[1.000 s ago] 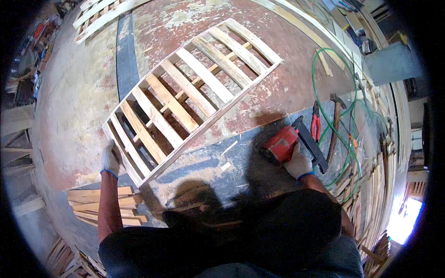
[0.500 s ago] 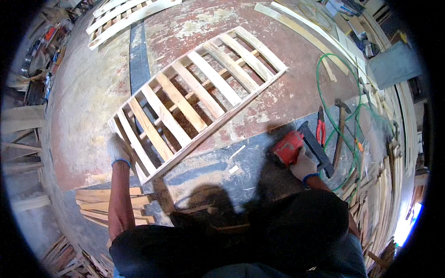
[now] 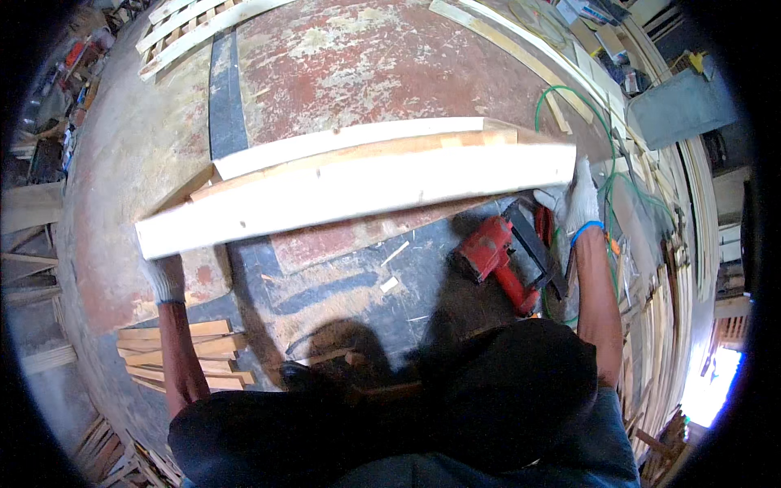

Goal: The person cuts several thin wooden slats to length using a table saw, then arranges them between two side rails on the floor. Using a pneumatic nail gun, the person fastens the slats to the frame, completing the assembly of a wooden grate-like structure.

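A slatted wooden frame [image 3: 358, 187] is raised off the floor and tilted, so its pale long side board faces me. My left hand [image 3: 165, 279], in a white glove, grips its left end from below, the fingers mostly hidden behind the wood. At the opposite end my gloved right hand [image 3: 582, 202] holds the frame by its edge. A red nail gun [image 3: 486, 250] with a dark magazine lies on the floor under the frame's right part, touched by neither hand. Red-handled pliers [image 3: 544, 224] lie just beside it, partly covered.
Cut wooden strips [image 3: 183, 350] are stacked at the left near my forearm. A green hose [image 3: 612, 138] curls on the right by long planks [image 3: 663, 325]. Another slatted frame [image 3: 211, 37] lies at the far left, and boards [image 3: 521, 53] lie at the far right.
The slatted frame, flat on the floor before, has been lifted and tipped up. My right hand has let go of the nail gun and taken the frame's right end.
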Motion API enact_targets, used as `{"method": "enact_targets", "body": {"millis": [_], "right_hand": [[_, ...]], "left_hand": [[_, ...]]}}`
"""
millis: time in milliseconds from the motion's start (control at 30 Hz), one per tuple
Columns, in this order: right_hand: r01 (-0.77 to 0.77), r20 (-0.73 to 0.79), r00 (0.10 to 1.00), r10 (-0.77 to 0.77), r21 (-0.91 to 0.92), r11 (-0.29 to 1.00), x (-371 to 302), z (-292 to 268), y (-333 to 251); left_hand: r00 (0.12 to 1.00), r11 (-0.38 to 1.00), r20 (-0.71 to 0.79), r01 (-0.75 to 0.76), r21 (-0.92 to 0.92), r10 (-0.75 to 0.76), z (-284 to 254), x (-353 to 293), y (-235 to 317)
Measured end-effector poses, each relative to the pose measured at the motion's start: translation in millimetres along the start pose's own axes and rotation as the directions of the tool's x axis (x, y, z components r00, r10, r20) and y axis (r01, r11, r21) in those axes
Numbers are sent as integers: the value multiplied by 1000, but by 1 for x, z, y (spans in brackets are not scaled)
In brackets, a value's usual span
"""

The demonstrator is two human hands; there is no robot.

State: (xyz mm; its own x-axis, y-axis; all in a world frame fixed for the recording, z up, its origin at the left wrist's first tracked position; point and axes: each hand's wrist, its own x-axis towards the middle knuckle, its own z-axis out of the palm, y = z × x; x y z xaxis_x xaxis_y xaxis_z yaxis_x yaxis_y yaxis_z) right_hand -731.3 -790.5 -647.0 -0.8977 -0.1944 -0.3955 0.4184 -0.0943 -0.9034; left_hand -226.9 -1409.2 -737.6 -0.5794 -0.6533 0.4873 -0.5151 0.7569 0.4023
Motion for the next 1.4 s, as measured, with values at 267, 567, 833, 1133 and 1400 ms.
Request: {"method": "enact_targets", "body": {"millis": [267,567,833,1133,1400], "right_hand": [[-117,57,991,122,-85,990,32,-60,34],[-84,54,983,176,-718,691,39,-68,90],[140,172,985,-21,-715,685,35,-81,94],[246,259,964,-53,-809,534,38,94,53],[506,508,857,-90,-793,338,98,106,164]], "left_hand": [[452,-85,572,730,-679,-685,-13,-112,-20],[548,419,633,834,-360,-547,-18,-66,64],[607,632,487,763,-135,-629,-19,-79,79],[667,641,422,734,-225,-614,-63,-11,15],[622,558,465,779,-286,-630,-46,-71,-16]]}}
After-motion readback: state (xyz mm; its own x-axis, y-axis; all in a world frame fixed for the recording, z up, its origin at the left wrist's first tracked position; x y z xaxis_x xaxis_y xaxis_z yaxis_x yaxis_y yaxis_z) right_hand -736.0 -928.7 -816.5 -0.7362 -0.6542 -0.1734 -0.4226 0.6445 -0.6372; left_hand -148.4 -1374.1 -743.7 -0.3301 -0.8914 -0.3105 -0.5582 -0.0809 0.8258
